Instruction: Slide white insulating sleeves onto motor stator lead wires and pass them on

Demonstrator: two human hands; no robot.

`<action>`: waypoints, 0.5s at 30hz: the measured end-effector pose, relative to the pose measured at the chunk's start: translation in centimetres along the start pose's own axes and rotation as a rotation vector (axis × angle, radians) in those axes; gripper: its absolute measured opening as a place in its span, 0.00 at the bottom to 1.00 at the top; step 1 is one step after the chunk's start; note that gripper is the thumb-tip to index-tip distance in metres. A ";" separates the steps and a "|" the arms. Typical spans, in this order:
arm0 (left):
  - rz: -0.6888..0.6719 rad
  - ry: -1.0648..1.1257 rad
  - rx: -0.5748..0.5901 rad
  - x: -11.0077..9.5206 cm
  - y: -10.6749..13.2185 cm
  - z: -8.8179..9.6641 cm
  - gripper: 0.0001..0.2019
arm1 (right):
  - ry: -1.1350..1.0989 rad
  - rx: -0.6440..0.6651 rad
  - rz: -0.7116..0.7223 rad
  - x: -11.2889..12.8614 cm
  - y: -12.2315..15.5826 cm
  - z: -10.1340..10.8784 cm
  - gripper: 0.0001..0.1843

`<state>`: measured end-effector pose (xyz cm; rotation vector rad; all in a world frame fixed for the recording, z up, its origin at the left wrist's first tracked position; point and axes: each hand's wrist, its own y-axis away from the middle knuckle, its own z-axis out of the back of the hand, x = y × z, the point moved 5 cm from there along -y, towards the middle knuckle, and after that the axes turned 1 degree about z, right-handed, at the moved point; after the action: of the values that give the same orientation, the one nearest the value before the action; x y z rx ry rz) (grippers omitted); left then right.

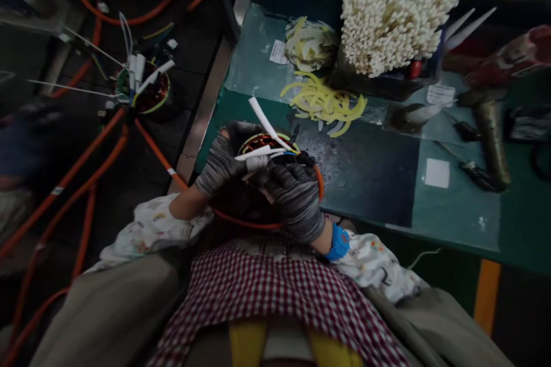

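Note:
Before me sits a round motor stator (262, 142) with copper windings and a pale yellow-green rim, partly hidden by my gloved hands. White-sleeved wires (262, 117) stick up from it, with blue and yellow-green wires beside them. My left hand (224, 163), in a grey striped glove, curls round the stator's left side, its thumb against a lower white sleeve (253, 153). Closed at the wires on the right is my right hand (297, 198), gloved alike. Both hands' fingertips meet there; the exact grip is hidden. An orange cable (245, 223) loops below them.
On the green bench (456, 212) lie yellow curved strips (327, 100), a pile of pale strips (310, 43), and a bundle of white tubes (400, 17). A hammer-like tool (491, 137) lies right. Another wired stator (148, 89) and orange hoses (81, 155) are at left.

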<state>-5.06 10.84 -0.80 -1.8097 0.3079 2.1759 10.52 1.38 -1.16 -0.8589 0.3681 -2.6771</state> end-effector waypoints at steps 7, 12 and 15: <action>-0.032 -0.039 -0.067 0.8 0.7 0.5 0.31 | -0.049 0.050 -0.037 -0.2 -0.5 -0.5 0.11; -0.099 -0.046 -0.058 0.7 1.4 1.0 0.35 | 0.056 0.036 -0.033 0.6 -0.2 -0.1 0.13; -0.205 -0.120 0.059 0.8 2.4 1.4 0.43 | 0.072 0.030 -0.039 0.9 0.1 0.0 0.12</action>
<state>-7.31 9.18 -1.41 -1.5956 0.1515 2.0982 9.87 0.98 -0.76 -0.7704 0.3298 -2.7474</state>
